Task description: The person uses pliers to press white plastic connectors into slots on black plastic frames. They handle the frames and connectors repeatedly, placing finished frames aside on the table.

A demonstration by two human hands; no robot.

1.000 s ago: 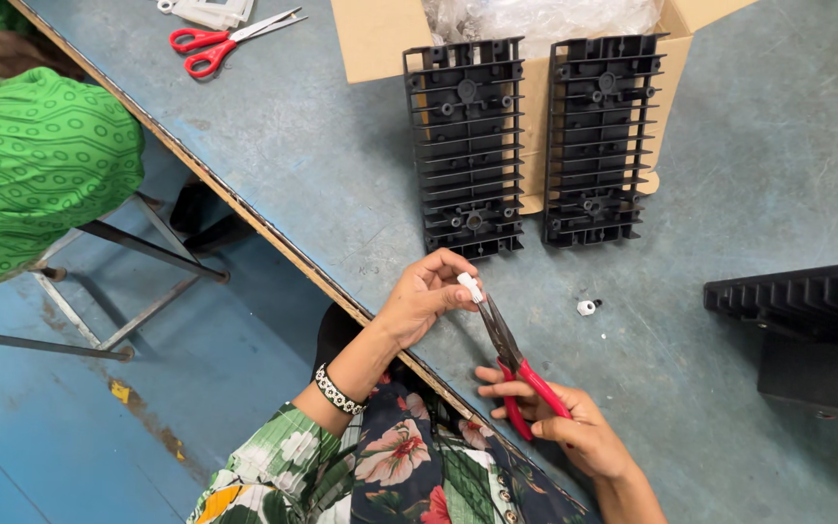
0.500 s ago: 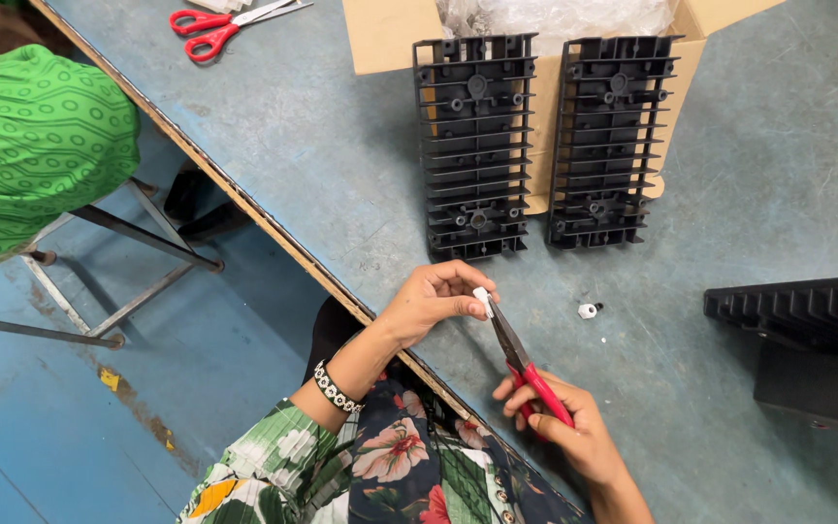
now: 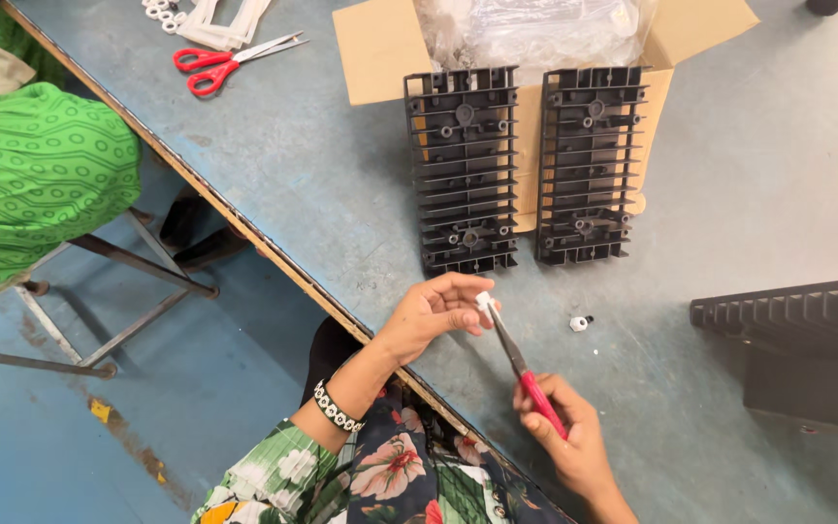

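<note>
The left hand (image 3: 431, 312) pinches a small white plastic piece (image 3: 483, 300) between thumb and fingertips, just above the near edge of the grey-blue table (image 3: 322, 175), which runs diagonally with open blue floor beyond it. The right hand (image 3: 564, 437) is wrapped around the red handles of a pair of cutters (image 3: 521, 359), whose tip meets the white piece. One more small white piece (image 3: 580, 323) lies loose on the table just right of the blades, with bare tabletop around it. Two black ribbed plastic panels (image 3: 465, 165) lie side by side, partly on the flap of an open brown cardboard box (image 3: 380, 49) holding clear plastic wrap. One pair of red scissors (image 3: 230, 60) rests far off by the table's edge.
</note>
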